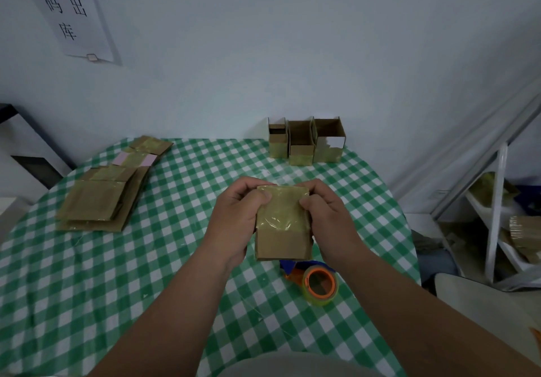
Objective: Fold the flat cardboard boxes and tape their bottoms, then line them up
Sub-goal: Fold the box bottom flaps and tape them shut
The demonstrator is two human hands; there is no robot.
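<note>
1. Three folded cardboard boxes (304, 141) stand upright in a row at the far edge of the table (181, 259), touching one another, open tops up; these look finished.
2. A fourth small cardboard box (281, 224) is held above the table between both hands, its taped end turned toward the camera.
3. The left hand (234, 218) has its grip wrapped round the box's left side, thumb on the tape; the right hand (328, 215) grips the right side likewise, apparently pressing the tape flat.
4. The tape dispenser (317, 284) lies on the table just below the box.
5. A stack of flat cardboard boxes (96, 201) waits at the left, so much folding remains.
</note>
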